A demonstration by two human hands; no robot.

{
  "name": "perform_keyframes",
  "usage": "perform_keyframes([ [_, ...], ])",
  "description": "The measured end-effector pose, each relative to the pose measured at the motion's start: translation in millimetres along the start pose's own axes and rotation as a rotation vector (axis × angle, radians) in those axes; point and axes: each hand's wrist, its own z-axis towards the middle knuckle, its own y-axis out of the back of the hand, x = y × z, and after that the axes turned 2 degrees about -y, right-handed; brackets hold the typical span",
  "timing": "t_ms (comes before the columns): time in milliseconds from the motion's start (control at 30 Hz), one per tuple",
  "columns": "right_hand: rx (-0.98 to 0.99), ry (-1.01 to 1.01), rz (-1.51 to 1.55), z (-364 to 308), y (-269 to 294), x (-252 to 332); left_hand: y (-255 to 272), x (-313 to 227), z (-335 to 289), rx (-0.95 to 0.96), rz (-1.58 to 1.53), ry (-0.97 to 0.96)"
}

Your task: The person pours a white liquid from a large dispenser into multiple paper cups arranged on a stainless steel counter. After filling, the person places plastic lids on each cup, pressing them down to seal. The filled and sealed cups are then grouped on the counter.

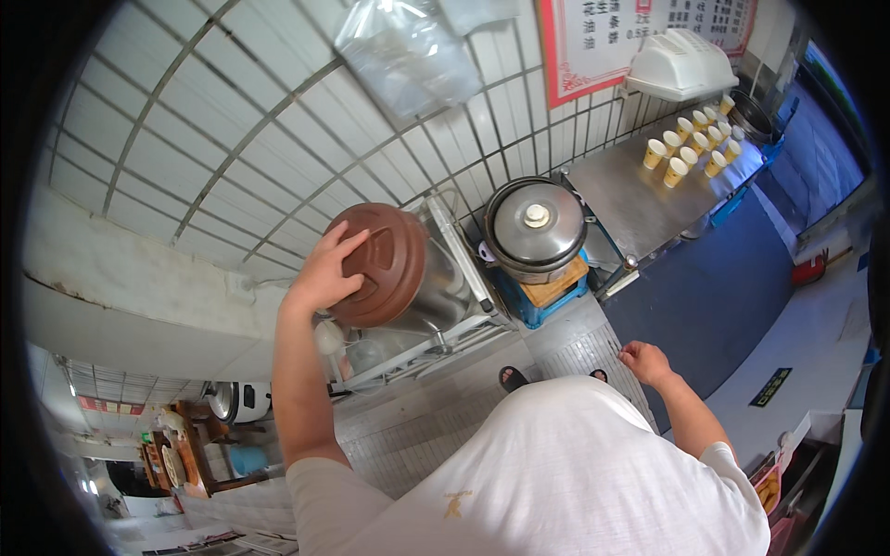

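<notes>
My left hand (pixel 326 271) lies on the left part of a round reddish-brown lid (pixel 400 269). Its fingers are spread over the top, with the thumb apart from them. The lid covers a tall steel barrel (pixel 449 289) with a small tap (pixel 441 345) low on its front. Out to the right, my right hand (pixel 646 362) hangs over the floor, its fingers curled in and no object visible in them. Right of the barrel is a dark-rimmed pot with a domed steel lid (pixel 538 222) and a pale knob.
The pot rests on a wooden board (pixel 554 284) over a blue crate (pixel 559 308). Farther right, a steel table (pixel 619 196) bears several yellow paper cups (pixel 675 172). Clear plastic bags (pixel 408 54) hang on the tiled wall. A white frame (pixel 461 252) surrounds the barrel. Dark matting (pixel 718 306) covers floor to the right.
</notes>
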Motion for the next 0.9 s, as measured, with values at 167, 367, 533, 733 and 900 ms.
perform_keyframes([
  [167,0.005,-0.060,0.064,-16.5,14.5,-72.3,-25.4,-24.2,25.9,-0.206,0.018,0.531],
  [367,0.054,-0.135,0.043,-29.3,23.6,-135.3,-30.0,-10.0,29.5,-0.173,0.089,0.462],
  [533,-0.013,-0.152,0.076,-30.4,25.6,-154.1,-34.2,2.0,21.4,-0.144,0.136,0.276],
  [733,0.028,-0.146,0.069,-26.1,6.3,-147.5,-69.8,13.2,1.3,-0.363,0.322,0.042],
  [900,0.216,-0.096,-0.150,-22.2,-6.4,-121.7,-69.9,19.4,5.4,-0.341,0.300,-0.025],
])
